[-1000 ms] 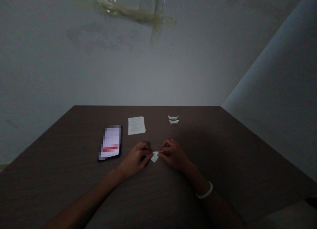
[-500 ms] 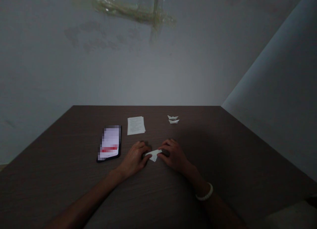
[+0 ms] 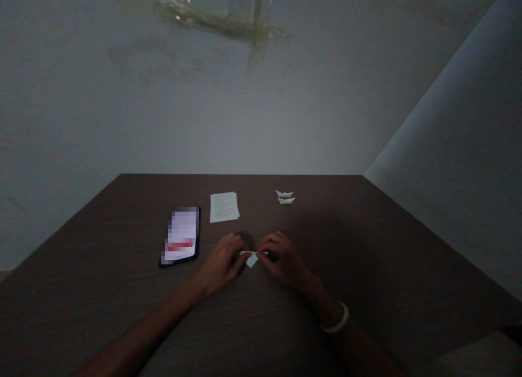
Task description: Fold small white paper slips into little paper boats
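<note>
A small folded piece of white paper (image 3: 252, 259) is held between my two hands above the near middle of the table, its pointed part facing me. My left hand (image 3: 225, 260) pinches its left end between thumb and fingers. At the other end, my right hand (image 3: 281, 257) grips the paper with thumb and fingertips close to its middle. The fingertips cover part of the folds. Two small paper boats (image 3: 286, 197) sit side by side farther back, beyond my right hand.
A phone (image 3: 179, 236) with a blurred lit screen lies left of my left hand. Behind it to the right is a short stack of printed paper sheets (image 3: 224, 207). The brown table (image 3: 122, 214) meets a stained wall (image 3: 244, 121) at its back edge.
My right hand has shifted slightly left along the paper, its fingertips now nearer the middle. The paper's top edge has become more level. My left hand stays nearly in place.
</note>
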Tool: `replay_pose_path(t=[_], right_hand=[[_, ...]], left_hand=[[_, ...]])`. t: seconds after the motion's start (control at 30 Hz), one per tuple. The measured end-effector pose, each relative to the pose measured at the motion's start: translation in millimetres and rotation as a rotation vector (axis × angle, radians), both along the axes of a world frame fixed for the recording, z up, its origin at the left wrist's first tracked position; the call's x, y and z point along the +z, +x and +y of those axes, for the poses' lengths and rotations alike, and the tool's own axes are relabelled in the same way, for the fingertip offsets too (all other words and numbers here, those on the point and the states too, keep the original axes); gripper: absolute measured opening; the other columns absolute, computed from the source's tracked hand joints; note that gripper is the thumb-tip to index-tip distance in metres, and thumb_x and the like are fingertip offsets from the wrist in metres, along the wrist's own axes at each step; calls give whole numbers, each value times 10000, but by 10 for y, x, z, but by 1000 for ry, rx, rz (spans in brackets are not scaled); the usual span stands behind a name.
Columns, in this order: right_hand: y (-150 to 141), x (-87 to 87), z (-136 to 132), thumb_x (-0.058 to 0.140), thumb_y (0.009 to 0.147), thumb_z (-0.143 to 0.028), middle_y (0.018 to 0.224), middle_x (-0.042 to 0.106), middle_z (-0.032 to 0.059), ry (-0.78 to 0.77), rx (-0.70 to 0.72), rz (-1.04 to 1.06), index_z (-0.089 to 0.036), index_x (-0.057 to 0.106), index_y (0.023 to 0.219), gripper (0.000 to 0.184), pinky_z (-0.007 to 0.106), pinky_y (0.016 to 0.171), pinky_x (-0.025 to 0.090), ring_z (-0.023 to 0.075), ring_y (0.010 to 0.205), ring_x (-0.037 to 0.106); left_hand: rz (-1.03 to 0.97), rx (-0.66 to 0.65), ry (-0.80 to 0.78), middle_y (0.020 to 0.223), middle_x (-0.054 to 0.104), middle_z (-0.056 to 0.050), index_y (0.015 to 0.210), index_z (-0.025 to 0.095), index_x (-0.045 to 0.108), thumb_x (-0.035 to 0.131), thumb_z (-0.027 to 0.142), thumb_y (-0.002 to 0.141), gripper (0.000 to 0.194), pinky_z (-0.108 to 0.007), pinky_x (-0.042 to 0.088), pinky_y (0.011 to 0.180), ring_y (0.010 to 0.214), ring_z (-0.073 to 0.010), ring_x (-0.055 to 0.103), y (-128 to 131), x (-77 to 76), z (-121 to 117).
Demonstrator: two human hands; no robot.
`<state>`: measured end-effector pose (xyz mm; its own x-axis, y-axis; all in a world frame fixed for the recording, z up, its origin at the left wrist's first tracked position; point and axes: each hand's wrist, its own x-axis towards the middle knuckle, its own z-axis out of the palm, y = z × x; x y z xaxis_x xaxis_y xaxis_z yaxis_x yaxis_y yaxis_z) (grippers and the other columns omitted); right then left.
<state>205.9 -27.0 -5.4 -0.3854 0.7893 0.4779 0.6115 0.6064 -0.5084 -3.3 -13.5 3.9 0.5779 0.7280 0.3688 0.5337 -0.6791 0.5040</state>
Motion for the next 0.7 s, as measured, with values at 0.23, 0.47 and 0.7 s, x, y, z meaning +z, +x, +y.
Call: replay_pose_path(t=[0.23,0.47,0.7], right_hand=[[-30,71,-77,615,838,-187,866,641,31,128,-1,2,-237,662,871,76,324,811,439,175,836,573],[-26,78,-84,635,775,-169,830,645,25,211,-82,20,-245,678,788,89,325,770,453,179,792,555],[96,64,-42,627,767,-154,820,629,28,206,-171,-8,-245,675,783,104,323,753,460,190,799,540]], left_hand=[[10,-55,225,858,608,-67,914,167,639,438,217,953,211,-346,419,759,819,-194,506,-1,24,-77],[27,-63,269,832,609,-66,899,160,640,456,178,941,190,-343,404,721,797,-196,487,-21,34,-93],[3,-30,259,833,603,-66,898,158,633,458,176,941,181,-334,419,724,810,-198,485,-29,23,-82]])
